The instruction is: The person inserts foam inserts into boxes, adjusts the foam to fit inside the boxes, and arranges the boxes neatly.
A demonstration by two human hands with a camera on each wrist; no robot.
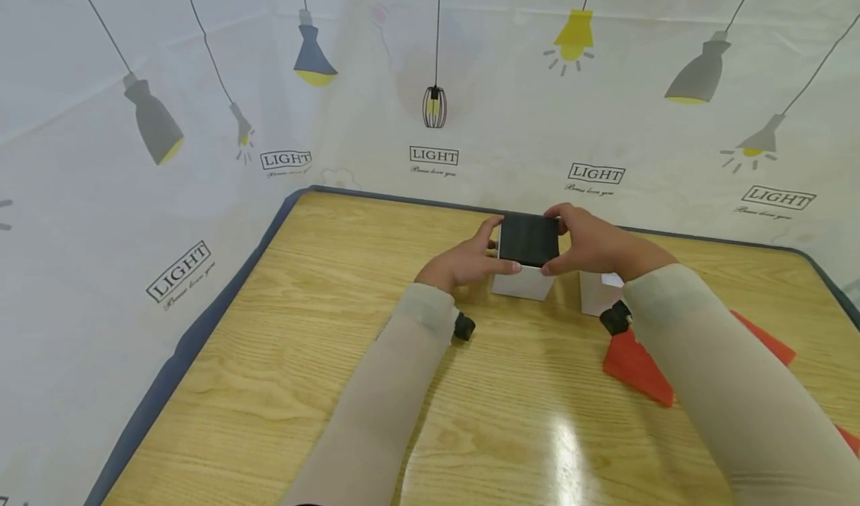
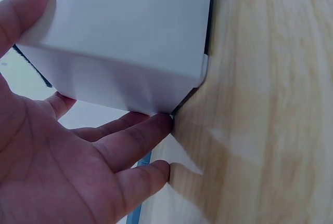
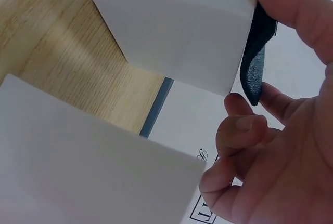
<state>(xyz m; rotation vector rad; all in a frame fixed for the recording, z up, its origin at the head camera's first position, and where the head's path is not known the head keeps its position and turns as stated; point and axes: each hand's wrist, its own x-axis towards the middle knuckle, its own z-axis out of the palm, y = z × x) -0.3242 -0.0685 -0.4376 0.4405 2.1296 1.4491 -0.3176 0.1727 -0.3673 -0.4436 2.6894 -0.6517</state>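
A white box [image 1: 522, 286] stands on the wooden table near its far edge, a black cloth [image 1: 529, 239] lying over its top. On its left side, my left hand [image 1: 466, 261] holds the box, thumb at the front top corner and other fingers spread along the side. In the left wrist view, the thumb presses one face of the box [image 2: 125, 21], with fingertips at the lower edge. My right hand [image 1: 591, 245] pinches the cloth at the right corners. A loose flap of black cloth [image 3: 256, 57] curls away from the box beside the right fingers.
A second white box [image 1: 591, 295] stands just right of the first, partly behind my right wrist. Red cloth [image 1: 638, 368] lies under the right forearm, with more red at the right edge. A white curtain [image 1: 363, 133] printed with lamps hangs behind the dark-edged table [image 1: 322, 297].
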